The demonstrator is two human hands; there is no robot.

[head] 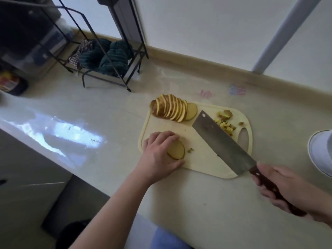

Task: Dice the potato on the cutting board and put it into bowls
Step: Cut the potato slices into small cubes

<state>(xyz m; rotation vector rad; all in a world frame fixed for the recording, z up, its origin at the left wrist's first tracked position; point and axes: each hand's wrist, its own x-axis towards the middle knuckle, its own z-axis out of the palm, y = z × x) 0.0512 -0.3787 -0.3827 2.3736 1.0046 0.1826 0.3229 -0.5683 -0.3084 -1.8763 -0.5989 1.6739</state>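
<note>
A cream cutting board lies on the counter. At its far left corner a potato cut into a fanned row of slices leans over. My left hand presses a small stack of potato slices flat on the board's near left side. My right hand grips the dark wooden handle of a cleaver, whose wide blade hovers tilted over the board's right half. Behind the blade lies a pile of diced potato near the board's handle hole.
The rim of a white bowl shows at the right edge. A black wire rack with dark green cloths stands at the back left. A dark jar sits at the far left. The counter's front edge runs diagonally at lower left.
</note>
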